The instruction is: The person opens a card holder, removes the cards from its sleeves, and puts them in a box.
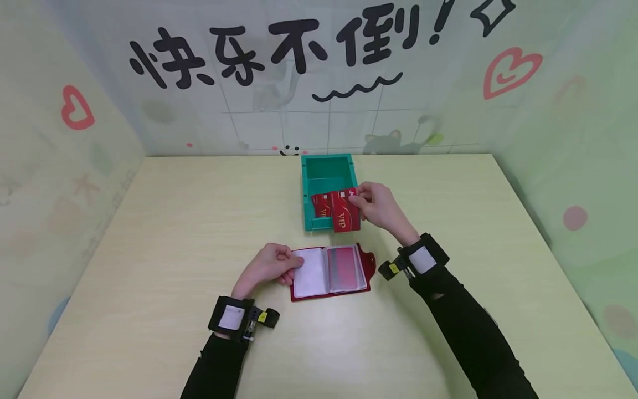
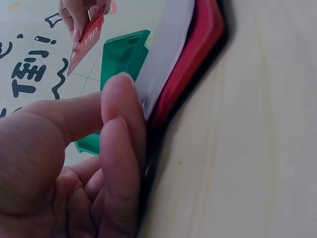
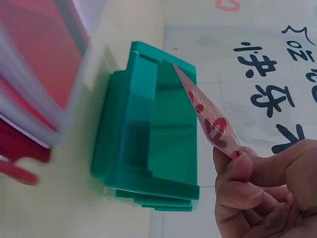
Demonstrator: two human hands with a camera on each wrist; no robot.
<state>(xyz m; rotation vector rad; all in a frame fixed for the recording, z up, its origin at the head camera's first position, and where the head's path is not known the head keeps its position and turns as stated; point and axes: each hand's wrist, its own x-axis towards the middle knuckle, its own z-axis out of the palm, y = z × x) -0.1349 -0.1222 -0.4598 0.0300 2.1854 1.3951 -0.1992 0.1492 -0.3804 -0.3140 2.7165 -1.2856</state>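
Note:
A red card holder [image 1: 368, 265] lies open on the table, with clear sleeves [image 1: 346, 269] showing. My left hand [image 1: 269, 267] pinches its left white page [image 1: 310, 272] at the edge; the left wrist view shows thumb and fingers [image 2: 121, 134] curled on that page [image 2: 166, 54]. My right hand [image 1: 379, 205] pinches a red VIP card [image 1: 345, 215] above the front of a green bin [image 1: 305, 183]. More red cards [image 1: 321, 205] lie in the bin. In the right wrist view the card [image 3: 208, 116] hangs edge-on over the bin [image 3: 148, 144].
The pale wooden table [image 1: 174, 233] ends at a decorated back wall and side panels. The bin stands near the back centre of the table. Black sleeves and wrist straps show on both forearms.

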